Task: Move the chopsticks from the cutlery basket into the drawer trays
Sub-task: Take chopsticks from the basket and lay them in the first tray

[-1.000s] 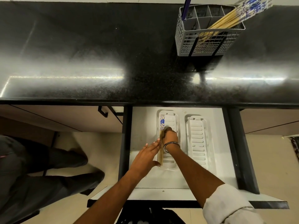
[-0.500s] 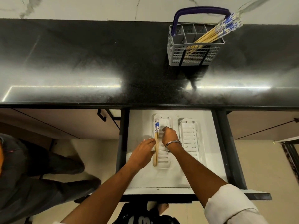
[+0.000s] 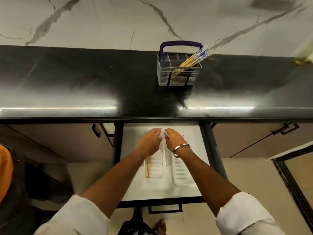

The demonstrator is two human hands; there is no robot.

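Note:
A grey cutlery basket [image 3: 177,77] with a blue handle stands on the black counter and holds several bamboo chopsticks [image 3: 194,59] with blue-and-white tops, leaning right. Below, an open drawer [image 3: 191,133] holds two white slotted trays side by side: the left tray [image 3: 156,168] and the right tray [image 3: 183,173]. A pair of chopsticks [image 3: 147,168] lies along the left tray's left side, its upper part hidden by my left arm. My left hand [image 3: 149,140] and my right hand [image 3: 173,138] hover over the far ends of the trays, fingers curled down and apart, holding nothing visible.
The black counter edge [image 3: 152,118] overhangs the drawer's back. Cabinet doors with dark handles [image 3: 95,131] flank the drawer. A person in dark clothes [image 3: 25,175] stands at the left. A marble wall [image 3: 118,21] rises behind the counter.
The view has tilted up and the hands have moved toward the back of the drawer. The right hand has left the chopsticks, which stay lying in the left tray.

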